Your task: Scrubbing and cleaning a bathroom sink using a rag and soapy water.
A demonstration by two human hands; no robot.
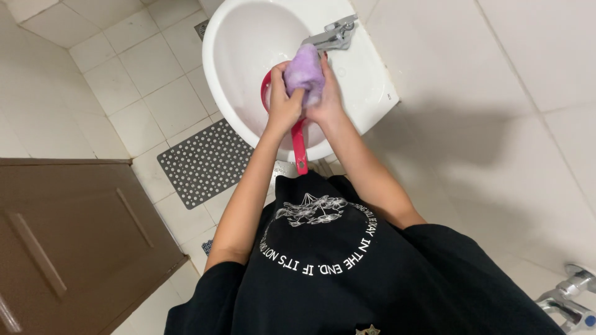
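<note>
Standing at far left, a brown door (68, 242), closed, over pale floor tiles (143, 87). Lying just right of it on the floor, a grey mat (205, 162) studded with dots, one corner tucked under the sink (248, 37).

Reaching up from a black sleeve, the left hand (283, 105), fingers curled tight around the purple cloth (304, 71) and pressing it from the left side. Being held over the white basin, the cloth, bunched into a lump, just below the tap (332, 36). Sitting under the cloth and partly hidden by both hands, a red dipper (299, 139), its round bowl inside the basin and its handle sticking out over the rim toward the body.

Gripping the cloth from the right, the right hand (328, 99), fingers wrapped over the top of the lump, touching the left hand. Cannot tell whether either hand is also touching the dipper.

Hanging below, a black shirt (347, 279) with a white print. Showing at the far lower right, a second chrome tap (568, 301) against the tiled wall.
</note>
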